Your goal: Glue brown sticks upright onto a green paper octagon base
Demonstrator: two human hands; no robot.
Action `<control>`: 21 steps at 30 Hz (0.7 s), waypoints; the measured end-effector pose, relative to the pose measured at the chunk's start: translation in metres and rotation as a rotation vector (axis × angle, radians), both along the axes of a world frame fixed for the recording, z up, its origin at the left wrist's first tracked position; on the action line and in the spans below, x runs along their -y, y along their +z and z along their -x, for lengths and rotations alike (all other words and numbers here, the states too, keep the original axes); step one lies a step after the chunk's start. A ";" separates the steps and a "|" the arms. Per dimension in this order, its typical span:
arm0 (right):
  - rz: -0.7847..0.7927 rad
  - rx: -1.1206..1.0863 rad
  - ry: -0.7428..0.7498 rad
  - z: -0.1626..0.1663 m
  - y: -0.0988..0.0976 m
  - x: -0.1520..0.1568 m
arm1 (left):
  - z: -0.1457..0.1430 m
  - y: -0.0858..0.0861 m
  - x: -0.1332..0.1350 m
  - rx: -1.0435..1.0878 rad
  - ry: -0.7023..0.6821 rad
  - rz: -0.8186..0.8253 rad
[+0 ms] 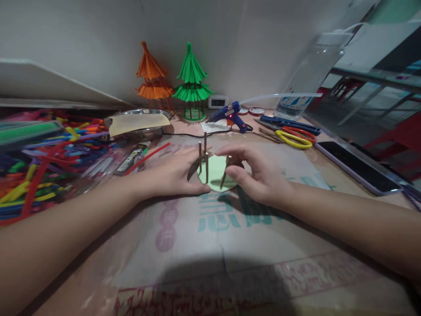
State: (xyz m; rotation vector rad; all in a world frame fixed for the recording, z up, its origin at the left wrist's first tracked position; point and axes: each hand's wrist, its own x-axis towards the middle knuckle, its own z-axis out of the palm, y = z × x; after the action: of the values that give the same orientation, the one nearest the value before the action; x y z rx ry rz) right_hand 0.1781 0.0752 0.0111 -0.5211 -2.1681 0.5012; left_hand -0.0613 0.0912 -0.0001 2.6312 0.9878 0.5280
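A round pale green disc point(215, 172) lies on the covered tabletop between my hands. Several thin brown sticks point(207, 168) stand upright along its left and far side. My left hand point(179, 171) curves around the disc's left edge, thumb at the near rim and fingers at the far side, partly hidden by the sticks. With its thumb and curled fingers, my right hand point(255, 173) holds a short brown stick point(225, 173), which leans on the disc's right part; the fingertips behind it are partly hidden.
Orange point(151, 74) and green point(192, 79) pipe-cleaner pagodas stand by the wall. A blue glue gun point(228, 115), yellow-handled scissors point(294, 138), a phone point(358, 166) and a clear plastic jug point(301, 77) sit behind and right. Colourful pipe cleaners point(36, 162) pile up left, beside a metal bowl point(148, 133).
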 end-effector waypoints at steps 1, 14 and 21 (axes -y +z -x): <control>-0.003 0.016 -0.007 0.001 0.000 -0.001 | 0.000 0.000 0.000 -0.003 0.011 0.011; -0.035 0.147 -0.034 0.004 0.000 -0.003 | 0.001 -0.001 0.002 0.004 0.085 0.020; -0.026 0.159 -0.043 0.003 0.001 -0.003 | 0.003 -0.002 0.001 0.018 0.045 -0.010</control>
State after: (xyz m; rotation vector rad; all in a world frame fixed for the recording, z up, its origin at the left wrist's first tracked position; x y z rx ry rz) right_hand 0.1749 0.0781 0.0121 -0.6094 -2.3058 0.4204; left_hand -0.0640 0.0903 -0.0024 2.6135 1.0440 0.5676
